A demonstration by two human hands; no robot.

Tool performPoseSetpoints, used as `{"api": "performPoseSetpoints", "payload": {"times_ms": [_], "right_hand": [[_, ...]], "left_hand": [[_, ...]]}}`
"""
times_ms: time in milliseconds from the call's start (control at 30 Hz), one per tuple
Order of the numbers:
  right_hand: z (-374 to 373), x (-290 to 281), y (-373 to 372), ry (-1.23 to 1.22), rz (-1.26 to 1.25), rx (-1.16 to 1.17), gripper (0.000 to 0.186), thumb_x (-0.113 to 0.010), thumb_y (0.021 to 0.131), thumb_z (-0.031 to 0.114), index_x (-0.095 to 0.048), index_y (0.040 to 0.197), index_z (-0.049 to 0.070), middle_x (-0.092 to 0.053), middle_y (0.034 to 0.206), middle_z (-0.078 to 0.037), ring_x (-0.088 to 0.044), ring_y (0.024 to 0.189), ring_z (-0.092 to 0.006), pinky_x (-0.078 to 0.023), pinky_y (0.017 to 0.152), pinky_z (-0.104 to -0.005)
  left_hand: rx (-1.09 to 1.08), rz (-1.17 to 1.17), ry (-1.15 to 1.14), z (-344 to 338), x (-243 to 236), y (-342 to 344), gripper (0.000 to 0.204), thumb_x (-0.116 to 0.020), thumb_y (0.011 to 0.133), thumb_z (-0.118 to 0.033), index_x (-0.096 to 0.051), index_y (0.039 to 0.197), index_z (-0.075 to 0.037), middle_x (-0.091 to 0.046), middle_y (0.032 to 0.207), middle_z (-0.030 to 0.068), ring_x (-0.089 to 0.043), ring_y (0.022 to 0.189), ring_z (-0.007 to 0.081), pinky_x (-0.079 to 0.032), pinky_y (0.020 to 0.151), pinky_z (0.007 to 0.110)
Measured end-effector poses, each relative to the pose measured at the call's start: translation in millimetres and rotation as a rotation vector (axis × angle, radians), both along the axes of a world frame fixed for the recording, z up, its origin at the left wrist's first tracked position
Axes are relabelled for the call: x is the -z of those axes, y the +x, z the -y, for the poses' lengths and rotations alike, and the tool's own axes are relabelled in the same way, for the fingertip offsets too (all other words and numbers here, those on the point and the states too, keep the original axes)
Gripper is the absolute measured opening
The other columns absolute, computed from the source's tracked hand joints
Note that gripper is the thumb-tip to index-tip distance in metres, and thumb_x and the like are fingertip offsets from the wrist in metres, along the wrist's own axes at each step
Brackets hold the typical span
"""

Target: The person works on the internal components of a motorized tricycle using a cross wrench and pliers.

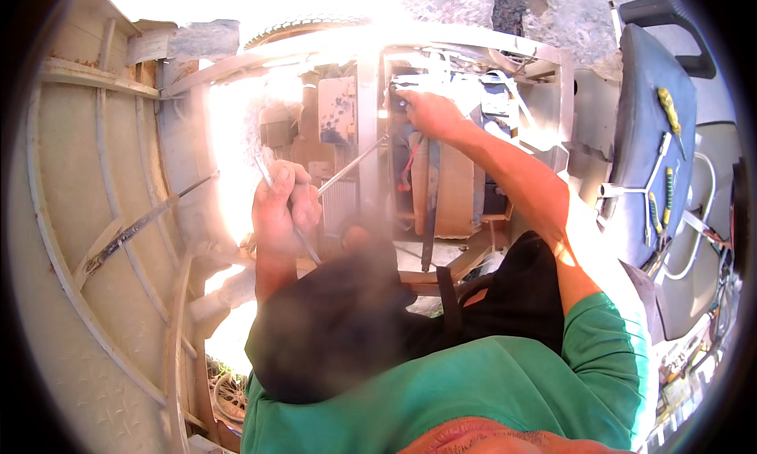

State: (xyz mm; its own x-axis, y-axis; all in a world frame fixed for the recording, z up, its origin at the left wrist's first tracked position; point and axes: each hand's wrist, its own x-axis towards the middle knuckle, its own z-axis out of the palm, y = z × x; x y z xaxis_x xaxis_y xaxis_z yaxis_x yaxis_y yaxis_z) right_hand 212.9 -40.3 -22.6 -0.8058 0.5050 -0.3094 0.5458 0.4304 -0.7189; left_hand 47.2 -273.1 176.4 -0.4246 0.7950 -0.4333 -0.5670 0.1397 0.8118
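My left hand (285, 203) is closed around a thin metal wrench (352, 166). Bright arms of it stick out on several sides of the fist, and its middle is hidden. One arm slants up toward the upright of a pale metal frame (368, 99). My right hand (435, 115) reaches forward past that upright, fingers bent together at a dark part (399, 99) beside pale wires (449, 71). What those fingertips hold, if anything, is hidden by glare and the hand. Below it are a red wire (408, 168) and a dark strap (430, 209).
At the right, a blue-grey seat cushion (643, 83) carries a yellow-handled screwdriver (669, 111), a Y-shaped wrench (650, 187) and green-handled pliers (668, 198). A ribbed metal wall (71, 194) stands at the left. A tyre (307, 24) shows beyond the frame. Strong sunlight washes out the front left.
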Motion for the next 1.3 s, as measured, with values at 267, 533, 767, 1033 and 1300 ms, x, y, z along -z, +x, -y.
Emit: {"api": "performPoseSetpoints", "payload": {"times_ms": [267, 533, 767, 1033, 1300], "right_hand": [[5, -42, -26, 0.109, 0.002, -0.08, 0.021, -0.054, 0.09, 0.018, -0.069, 0.096, 0.005, -0.072, 0.096, -0.017, -0.071, 0.09, -0.0329, -0.057, 0.076, -0.044], [9, 7, -14, 0.326, -0.012, 0.047, 0.017, -0.056, 0.085, 0.012, -0.069, 0.094, 0.005, -0.071, 0.086, -0.014, -0.071, 0.086, -0.0309, -0.056, 0.073, -0.041], [10, -23, -22, 0.263, 0.076, -0.123, 0.028, -0.048, 0.094, 0.02, -0.071, 0.098, 0.004, -0.073, 0.091, -0.017, -0.072, 0.087, -0.0318, -0.055, 0.077, -0.0462], [-19, -7, 0, 0.181, -0.037, -0.018, 0.019, -0.068, 0.079, 0.02, -0.068, 0.091, 0.006, -0.071, 0.088, -0.016, -0.07, 0.088, -0.0344, -0.055, 0.076, -0.0465], [-5, -10, -5, 0.437, 0.032, 0.084, 0.022, -0.06, 0.082, 0.018, -0.068, 0.102, 0.012, -0.069, 0.099, -0.015, -0.068, 0.09, -0.0358, -0.054, 0.077, -0.0474]], "left_hand": [[-0.129, -0.032, 0.002, 16, 8, -9, 0.03, -0.047, 0.107, -0.034, -0.052, 0.091, -0.009, -0.028, 0.048, -0.0051, -0.027, 0.037, 0.005, -0.024, 0.031, 0.022], [-0.094, -0.008, -0.061, 0, 19, 13, 0.03, -0.047, 0.106, -0.037, -0.052, 0.091, -0.011, -0.027, 0.05, -0.0066, -0.025, 0.039, 0.0035, -0.023, 0.033, 0.02], [-0.108, 0.024, -0.06, -1, 24, 3, 0.029, -0.046, 0.106, -0.035, -0.054, 0.092, -0.011, -0.03, 0.05, -0.0055, -0.026, 0.038, 0.0052, -0.023, 0.032, 0.022], [-0.01, 0.053, -0.007, -15, 11, 7, 0.027, -0.047, 0.106, -0.031, -0.056, 0.094, -0.009, -0.036, 0.051, -0.0023, -0.032, 0.042, 0.0081, -0.027, 0.037, 0.025], [-0.056, 0.059, 0.015, 3, 19, 2, 0.027, -0.046, 0.106, -0.031, -0.057, 0.096, -0.009, -0.039, 0.051, -0.0034, -0.034, 0.043, 0.0072, -0.028, 0.037, 0.023]]}}
